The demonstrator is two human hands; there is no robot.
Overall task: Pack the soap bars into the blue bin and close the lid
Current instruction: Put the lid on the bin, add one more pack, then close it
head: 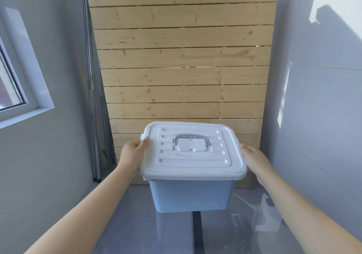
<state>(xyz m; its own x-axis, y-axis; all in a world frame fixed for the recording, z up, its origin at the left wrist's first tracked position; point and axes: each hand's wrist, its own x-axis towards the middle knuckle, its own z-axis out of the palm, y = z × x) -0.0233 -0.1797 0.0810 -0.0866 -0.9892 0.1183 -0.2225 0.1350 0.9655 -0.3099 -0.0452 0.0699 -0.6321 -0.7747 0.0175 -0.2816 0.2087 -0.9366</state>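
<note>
Fingers [144,142] of the left hand [131,156] curl over the left edge of the white ribbed plastic lid [193,151], thumb on top, while the right hand [254,161] is pressed flat against the lid's right edge, its fingertips hidden behind the rim, so whether they hook under it I cannot tell. That lid sits on the pale blue plastic bin [190,197], which the two hands hold at its sides, out in front of the wooden slat panel [180,57] and above a glossy grey surface [148,232] (whether it touches that surface I cannot tell).

Progress check: the lid looks seated all round, grey carry handle [191,139] folded flat on top. No soap bars in view anywhere, so by my reckoning they are inside and packing is done; only confirming the lid is latched may remain.

Long axis runs left to right, a short end towards each hand, a long wall facing the camera, turned slightly clockwise.
</note>
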